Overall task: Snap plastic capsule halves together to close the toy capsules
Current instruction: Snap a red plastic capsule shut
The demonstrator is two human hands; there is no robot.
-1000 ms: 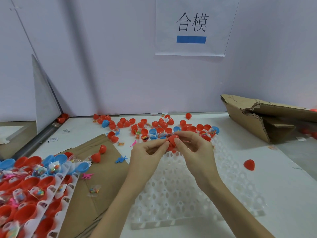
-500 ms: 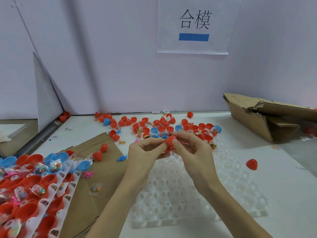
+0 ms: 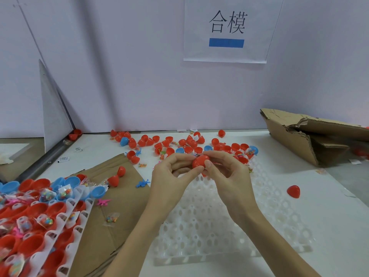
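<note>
Gripping: both hands meet above the far edge of the white tray (image 3: 229, 232), fingers curled round one red capsule (image 3: 200, 161).
Left hand (image 3: 169, 176): thumb and fingertips pinch the capsule's left side; the forearm runs off the bottom edge.
Right hand (image 3: 229, 174): thumb presses the capsule's front, fingers wrap over its top.
Capsule: mostly covered by fingers; whether its seam is fully closed cannot be told.
Loose halves (image 3: 179, 144): red and blue pieces scattered along the table's far edge, partly hidden behind the hands.
Single red capsule (image 3: 293, 191): lies alone on the table (image 3: 329, 206), right of the tray.
Filled trays (image 3: 36, 226): at the table's left edge, holding red and blue halves with bagged toys; blurred and cut off by the frame.
Cardboard sheet (image 3: 119, 206): lies between the filled trays and the white tray.
Torn carton (image 3: 299, 136): at the far right corner, partly cut off.
</note>
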